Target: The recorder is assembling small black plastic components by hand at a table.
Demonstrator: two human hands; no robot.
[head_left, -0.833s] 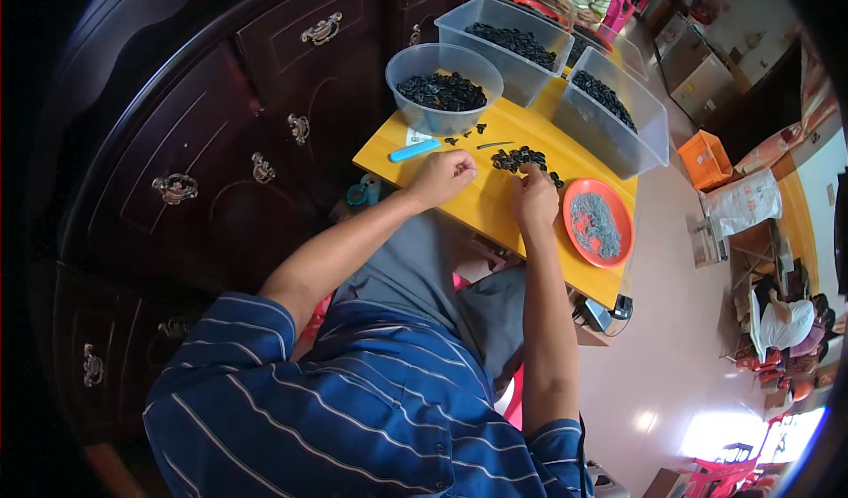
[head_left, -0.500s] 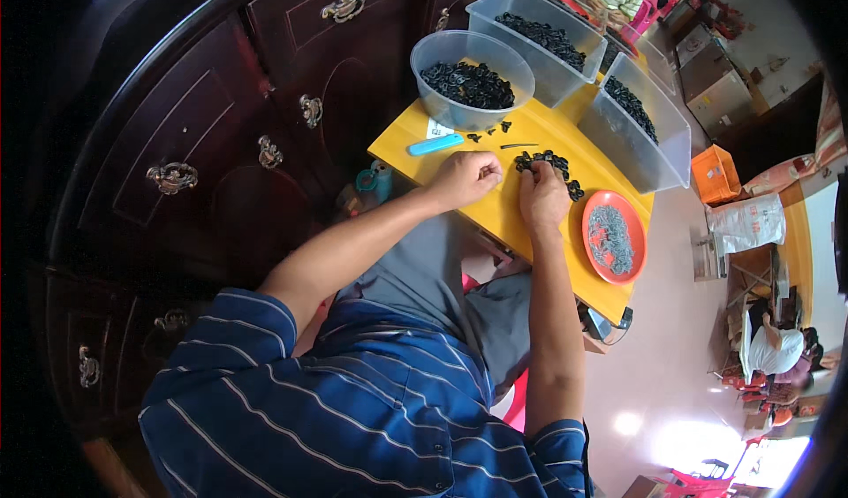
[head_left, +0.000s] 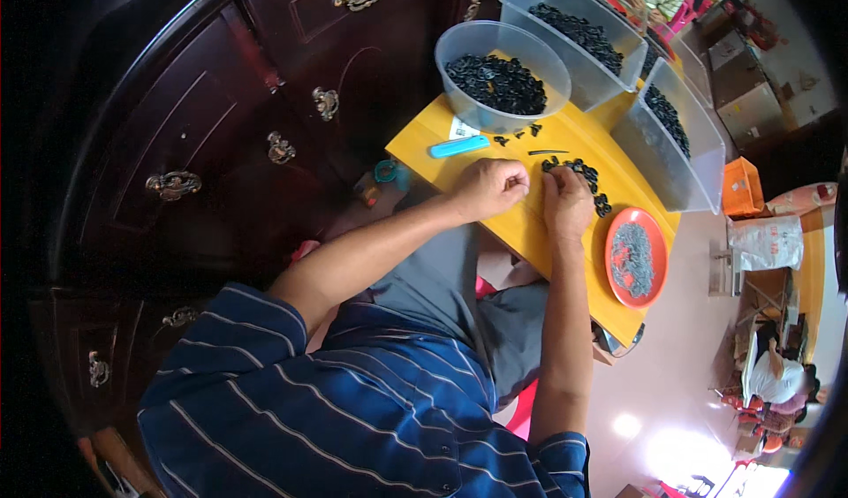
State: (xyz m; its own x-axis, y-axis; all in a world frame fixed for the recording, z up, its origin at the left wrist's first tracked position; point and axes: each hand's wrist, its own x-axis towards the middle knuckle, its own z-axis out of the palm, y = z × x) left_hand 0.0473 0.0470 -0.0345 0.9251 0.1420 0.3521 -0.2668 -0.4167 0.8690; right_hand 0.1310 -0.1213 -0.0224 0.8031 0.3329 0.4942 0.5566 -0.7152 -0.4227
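Observation:
My left hand (head_left: 491,189) is held over the near edge of the yellow table (head_left: 608,290). Its fingers are curled in a pinch, and whatever they hold is too small to make out. Beside it, my right hand (head_left: 569,205) has its fingers drawn together at the near side of a small pile of black plastic pieces (head_left: 585,172). What sits between those fingertips is hidden. To the right of that hand lies an orange-red plate (head_left: 621,279) of tiny silvery metal pieces (head_left: 638,252). A thin black strip (head_left: 548,152) rests just beyond the pile.
A light-blue handled tool (head_left: 459,146) and a few loose black bits (head_left: 518,134) lie toward the left. Behind them stand a round clear tub (head_left: 468,112) and two clear bins (head_left: 565,63), holding black pieces. Dark wooden drawers (head_left: 212,127) line the left side. An orange crate (head_left: 742,188) is farther right.
The whole view has shifted, so the table and tubs appear further right. My right fingers have drawn back slightly from the pile toward me. My left hand keeps its pinch.

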